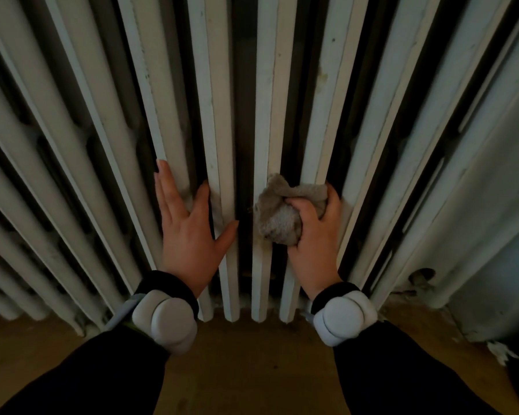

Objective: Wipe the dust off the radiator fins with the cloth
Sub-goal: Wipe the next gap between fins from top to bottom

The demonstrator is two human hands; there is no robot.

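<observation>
Right, the cloth (279, 217) is a small grey-beige terry rag, wadded up just off frame centre and pressed on the front edge of one fin (269, 115) of the radiator (327, 100).

The right hand (315, 235) sits at 4 o'clock of the wad. Its fingers are curled round the rag and the thumb is tucked over the top. It is a full clench, and a loose fold pokes out toward 12 o'clock.

The left hand (189, 232) is at 9 o'clock of the cloth. It lies flat with the fingers spread straight, the palm rests on two neighbouring fins, and it holds nothing. It looks like a brace.

Handling, as a judgement:
- The cloth is probably light, soft and fully compressible. It should mould round a fin edge and squeeze into the dark gap (243, 145) at 9 o'clock of it.
- The best hold is likely the present one, with the bulk in the palm and a padded bulge facing the metal. A looser pinch would let it flop and smear.
- The free fold could catch between the fins, so it wants tucking in.
- The fins look rigid and fixed, with narrow painted edges and speckled paint. They should take firm pressure without flexing, and long strokes along each one suit.

A white wrist unit (170, 320) sits on the left cuff, with another (342, 319) on the right. The wood floor (246, 369) is at 6 o'clock.
</observation>
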